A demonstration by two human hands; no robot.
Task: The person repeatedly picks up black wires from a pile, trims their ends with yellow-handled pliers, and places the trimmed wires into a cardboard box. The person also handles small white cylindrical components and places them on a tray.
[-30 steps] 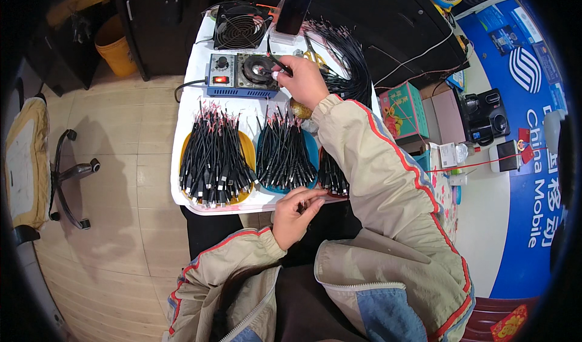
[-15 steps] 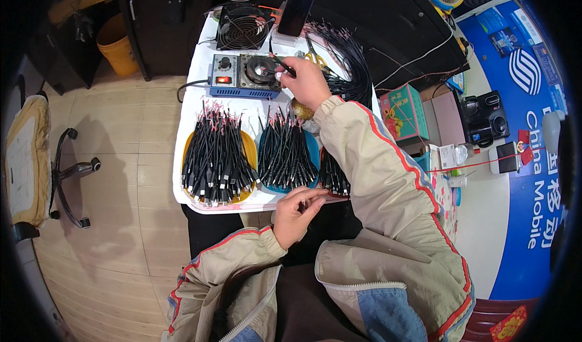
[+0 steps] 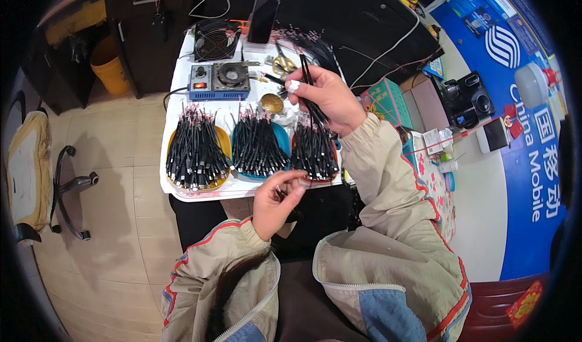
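My right hand (image 3: 332,101) is closed around a thin black cable (image 3: 305,69), raised above the right-hand tray; whether it is one cable or a few is hard to tell. Something white covers one of its fingertips. Below, a red tray (image 3: 337,171) holds a bundle of black cables (image 3: 312,154) with plugs facing me and pinkish wire ends facing away. My left hand (image 3: 273,204) is at the table's front edge, thumb and forefinger apart, fingertips close to the red tray; its other fingers are curled and partly hidden. A blue control box with a round pot (image 3: 232,74) stands farther off.
A yellow tray (image 3: 225,142) and a blue tray (image 3: 282,137) hold more cables. Behind stand a round gold-brown dish (image 3: 271,103), scissors (image 3: 282,63), a phone (image 3: 264,19) on a stand, a black fan (image 3: 216,41) and more loose cables (image 3: 315,46).
My right hand has drawn back from the round pot to above the red tray, still gripping black cable. My left hand stays near the front edge. The whole view has shifted a little.
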